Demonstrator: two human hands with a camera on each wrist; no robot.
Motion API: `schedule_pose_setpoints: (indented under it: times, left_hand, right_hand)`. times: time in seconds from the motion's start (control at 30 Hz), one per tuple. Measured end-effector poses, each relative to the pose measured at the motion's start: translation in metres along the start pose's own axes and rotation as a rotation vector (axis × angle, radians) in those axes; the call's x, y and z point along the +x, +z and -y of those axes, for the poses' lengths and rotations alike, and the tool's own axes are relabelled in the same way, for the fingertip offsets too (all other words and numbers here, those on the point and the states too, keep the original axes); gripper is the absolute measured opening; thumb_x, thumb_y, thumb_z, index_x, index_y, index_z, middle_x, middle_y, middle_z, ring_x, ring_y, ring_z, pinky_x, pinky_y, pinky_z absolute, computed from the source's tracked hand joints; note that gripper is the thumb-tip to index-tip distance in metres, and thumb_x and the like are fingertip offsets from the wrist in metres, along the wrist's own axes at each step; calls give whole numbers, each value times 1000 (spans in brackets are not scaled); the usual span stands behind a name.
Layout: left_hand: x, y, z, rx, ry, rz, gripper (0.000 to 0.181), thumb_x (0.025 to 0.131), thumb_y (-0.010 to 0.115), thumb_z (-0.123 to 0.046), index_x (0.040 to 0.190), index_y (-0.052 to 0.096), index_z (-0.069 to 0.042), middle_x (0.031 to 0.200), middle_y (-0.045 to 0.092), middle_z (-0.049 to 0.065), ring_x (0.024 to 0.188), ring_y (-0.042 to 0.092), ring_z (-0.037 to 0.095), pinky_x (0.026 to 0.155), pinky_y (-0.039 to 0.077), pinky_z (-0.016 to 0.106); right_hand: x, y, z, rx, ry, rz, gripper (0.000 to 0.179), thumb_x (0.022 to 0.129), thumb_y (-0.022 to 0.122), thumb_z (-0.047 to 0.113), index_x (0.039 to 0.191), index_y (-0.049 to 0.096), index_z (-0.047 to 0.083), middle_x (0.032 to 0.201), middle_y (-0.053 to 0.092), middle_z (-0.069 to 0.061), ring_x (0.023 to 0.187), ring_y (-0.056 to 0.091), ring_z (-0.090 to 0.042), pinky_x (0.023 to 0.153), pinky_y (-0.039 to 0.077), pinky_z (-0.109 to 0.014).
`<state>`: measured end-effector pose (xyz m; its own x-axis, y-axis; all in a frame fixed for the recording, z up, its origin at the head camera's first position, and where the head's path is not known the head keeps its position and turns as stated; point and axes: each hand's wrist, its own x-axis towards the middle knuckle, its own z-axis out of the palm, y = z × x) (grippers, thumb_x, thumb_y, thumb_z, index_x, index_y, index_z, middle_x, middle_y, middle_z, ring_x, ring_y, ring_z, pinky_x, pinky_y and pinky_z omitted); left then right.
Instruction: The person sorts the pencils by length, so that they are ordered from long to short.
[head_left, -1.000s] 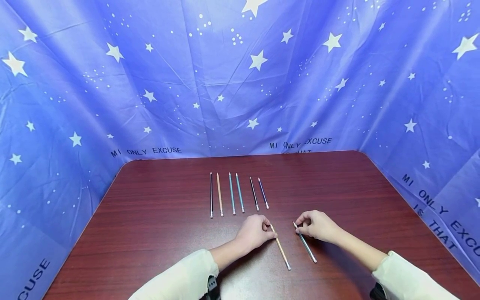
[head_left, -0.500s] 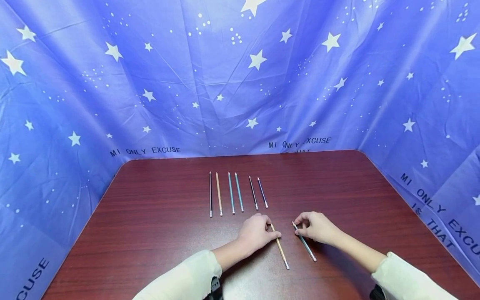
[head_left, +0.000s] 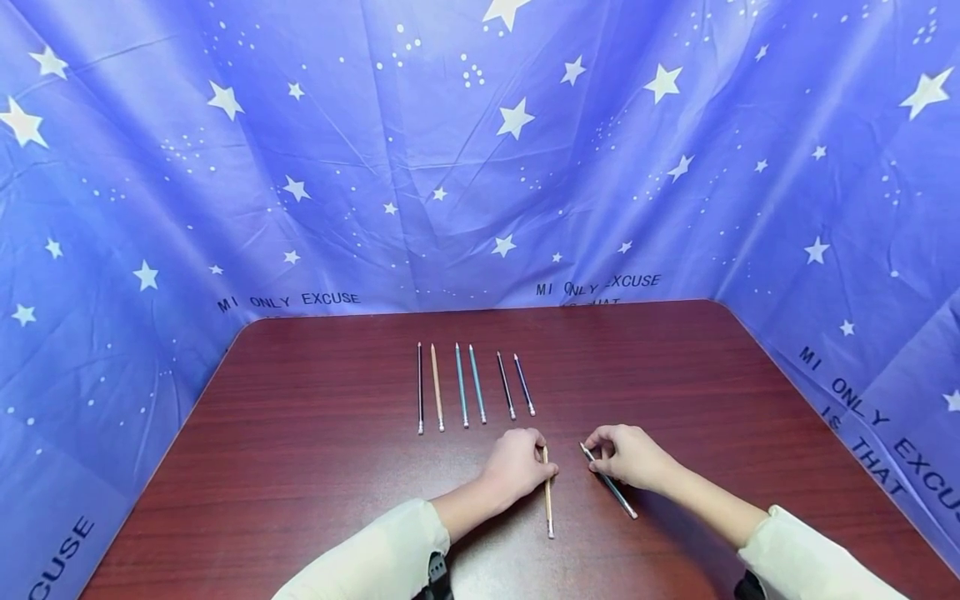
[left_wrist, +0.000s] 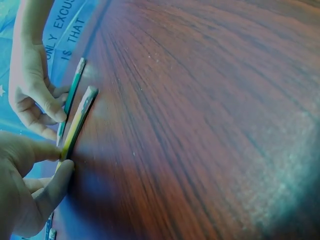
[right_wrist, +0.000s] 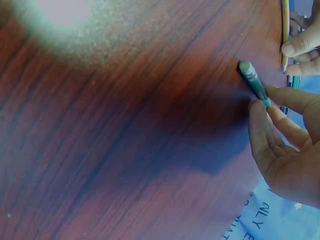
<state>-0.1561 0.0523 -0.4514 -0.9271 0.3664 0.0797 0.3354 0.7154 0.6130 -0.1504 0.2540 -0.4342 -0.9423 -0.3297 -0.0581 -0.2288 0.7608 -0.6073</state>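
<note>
My left hand (head_left: 514, 464) pinches a yellow pencil (head_left: 549, 504) near its pointed end; its eraser end points toward me. To the right, my right hand (head_left: 632, 457) pinches a dark green pencil (head_left: 619, 497) close to the tip, and that pencil slants down to the right. In the left wrist view the yellow pencil (left_wrist: 80, 117) is between thumb and finger, with the green pencil (left_wrist: 75, 87) beyond it. The right wrist view shows the green pencil's eraser end (right_wrist: 246, 67) facing the camera, in front of the right fingers.
Several pencils lie in a row farther back on the brown table (head_left: 315, 467): a black one (head_left: 421, 392), a tan one (head_left: 437, 392), two teal ones (head_left: 462, 387), then a second black one (head_left: 506, 387) and a dark blue one (head_left: 524, 387). A starry blue curtain (head_left: 420, 167) surrounds the table.
The yellow pencil's eraser end has swung left, so it now lies nearly straight toward me. The green pencil has tilted more, its tip shifting slightly left with my right hand.
</note>
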Motion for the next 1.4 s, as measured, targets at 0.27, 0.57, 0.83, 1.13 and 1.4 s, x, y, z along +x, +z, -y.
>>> schedule_pose_setpoints:
  times: [0.27,0.57,0.83,1.13,1.4]
  left_hand:
    - [-2,3,-2,-77,-12,-2,21,72,70,-6,92,65,0,63,60,-5,50,48,-2,48,41,11]
    - [-2,4,1,-402,-114,42,21,72,64,5,93,62,6,64,59,1,39,51,3,35,47,18]
    - [0,3,5,-534,-186,24,20,71,63,5,92,62,4,65,59,0,41,54,7,37,51,22]
    - [0,-1,10,-624,-228,31,21,72,62,5,93,63,3,68,62,3,47,57,9,41,54,25]
    - [3,-5,14,-707,-248,23,25,71,61,6,95,63,4,76,61,7,49,57,10,44,56,27]
  right_hand:
    - [0,1,3,-62,3,-20,19,72,72,3,89,63,3,59,52,5,45,46,-2,41,42,-17]
    - [-3,2,6,-120,19,-31,20,70,75,6,88,65,7,61,52,7,54,42,-1,48,37,-17]
    - [0,0,2,-71,17,-34,20,69,67,1,89,65,5,59,52,8,51,42,0,46,37,-16]
    - [4,-10,4,170,116,15,24,74,63,2,98,62,-1,67,52,2,54,47,-7,44,44,-20]
    - [10,-17,8,411,224,16,32,81,58,2,111,57,-6,83,64,-11,69,60,-14,55,58,-33]
